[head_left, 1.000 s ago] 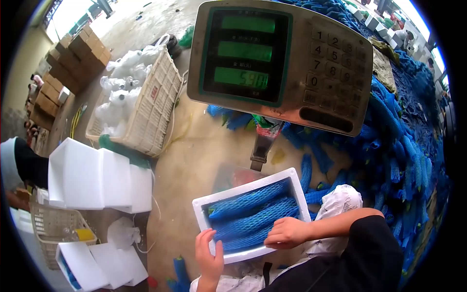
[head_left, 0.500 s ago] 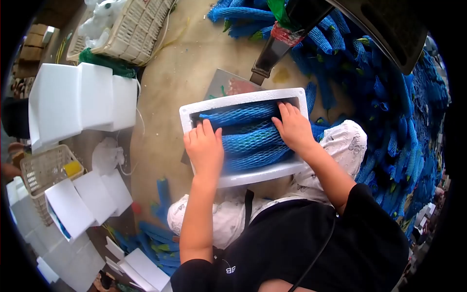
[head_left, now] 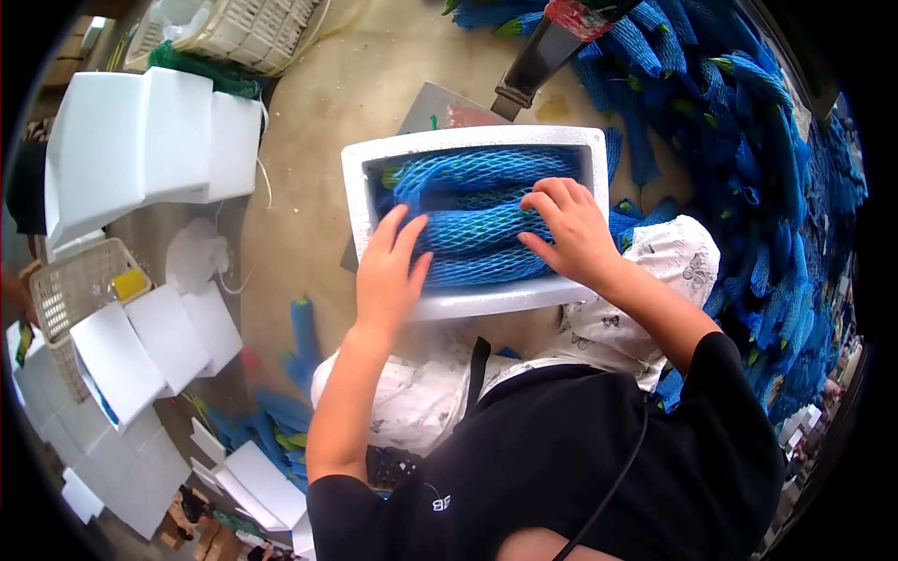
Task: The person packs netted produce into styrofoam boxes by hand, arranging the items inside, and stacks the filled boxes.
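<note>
A white foam box (head_left: 472,139) sits before my lap, holding several long green vegetables in blue mesh sleeves (head_left: 482,227), laid side by side. My left hand (head_left: 385,276) is at the box's left end, fingers apart, its fingertips by the loose blue mesh end (head_left: 409,184). My right hand (head_left: 578,234) rests over the right part of the sleeved vegetables, fingers bent and spread, fingertips touching the middle ones. Neither hand is closed round anything. The fingers' undersides are hidden.
A large heap of blue-sleeved vegetables (head_left: 739,206) lies to the right. A dark metal post (head_left: 543,61) meets a flat metal plate (head_left: 426,110) behind the box. White foam lids (head_left: 173,140) and plastic crates (head_left: 253,33) stand at the left.
My hands have moved toward me from the far bundle, the right onto the middle ones. The loose mesh end at the left now hangs across the bundles. The camera view has shifted.
</note>
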`<action>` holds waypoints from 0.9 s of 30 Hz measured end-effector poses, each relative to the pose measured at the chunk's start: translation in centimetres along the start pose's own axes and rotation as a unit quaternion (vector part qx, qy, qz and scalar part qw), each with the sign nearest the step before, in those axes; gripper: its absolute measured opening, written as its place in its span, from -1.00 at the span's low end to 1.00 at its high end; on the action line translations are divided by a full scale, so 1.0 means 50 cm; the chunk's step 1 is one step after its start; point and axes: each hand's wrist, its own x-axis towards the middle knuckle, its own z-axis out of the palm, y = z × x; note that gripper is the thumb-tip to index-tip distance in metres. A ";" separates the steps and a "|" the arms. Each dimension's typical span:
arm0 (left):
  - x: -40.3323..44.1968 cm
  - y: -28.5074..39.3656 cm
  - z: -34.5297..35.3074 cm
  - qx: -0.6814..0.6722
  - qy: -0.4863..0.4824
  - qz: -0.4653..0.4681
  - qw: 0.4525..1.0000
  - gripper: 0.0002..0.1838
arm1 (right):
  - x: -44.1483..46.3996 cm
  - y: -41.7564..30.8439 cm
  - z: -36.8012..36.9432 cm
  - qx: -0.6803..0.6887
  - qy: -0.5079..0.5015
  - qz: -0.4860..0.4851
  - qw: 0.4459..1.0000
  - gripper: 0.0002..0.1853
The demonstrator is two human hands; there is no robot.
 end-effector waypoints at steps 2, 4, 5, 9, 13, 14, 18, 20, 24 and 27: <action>-0.040 0.012 0.011 0.008 0.108 -0.032 0.994 -0.55 | 0.020 -0.037 0.012 0.006 -0.003 -0.066 0.998 -0.51; -0.055 0.021 0.026 0.059 0.016 -0.005 0.998 -0.54 | 0.045 -0.055 0.069 0.059 -0.037 -0.103 0.992 -0.45; -0.055 0.019 0.036 0.069 0.023 -0.011 0.997 -0.53 | 0.066 -0.049 0.079 0.051 -0.051 -0.101 0.992 -0.44; -0.049 0.036 0.022 0.037 -0.031 -0.038 0.998 -0.48 | 0.099 -0.015 0.087 0.103 -0.077 -0.143 0.981 -0.46; -0.042 0.054 0.035 0.073 -0.026 -0.007 0.997 -0.54 | 0.104 -0.013 0.087 0.100 -0.099 -0.141 0.980 -0.47; -0.043 0.062 0.052 0.072 -0.027 -0.007 0.997 -0.54 | 0.096 -0.018 0.092 0.100 -0.100 -0.140 0.980 -0.47; -0.046 0.064 0.101 0.031 0.003 -0.014 0.999 -0.62 | 0.046 -0.038 0.089 0.064 -0.046 -0.119 0.990 -0.39; -0.042 0.050 0.099 -0.046 -0.028 -0.018 0.998 -0.64 | 0.047 -0.033 0.083 0.113 -0.053 -0.081 0.989 -0.42; -0.044 0.044 0.102 0.013 0.038 0.010 0.999 -0.64 | 0.039 -0.039 0.087 0.201 -0.063 -0.038 0.977 -0.58; -0.037 0.067 0.079 0.079 0.059 -0.021 0.995 -0.62 | 0.042 -0.024 0.097 0.210 -0.065 -0.032 0.975 -0.61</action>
